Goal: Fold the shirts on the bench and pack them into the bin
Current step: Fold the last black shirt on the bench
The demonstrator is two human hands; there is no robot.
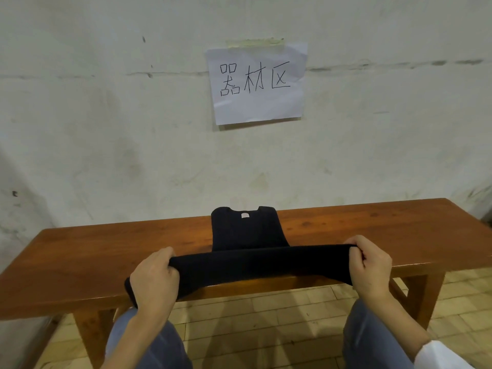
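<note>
From the head camera I see the black shirt [246,230] lying on the wooden bench [372,227], its collar toward the wall (a small label shows inside it). Its near end hangs raised over the bench's front edge, stretched between both hands: the left hand [155,280] grips the left corner, the right hand [371,265] grips the right corner, fingers curled round the cloth.

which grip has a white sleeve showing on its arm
The right-hand grip: a white fabric cuff covers its forearm near the frame's corner. The left-hand grip has a bare forearm. Both pinch the black fabric shirt.
</note>
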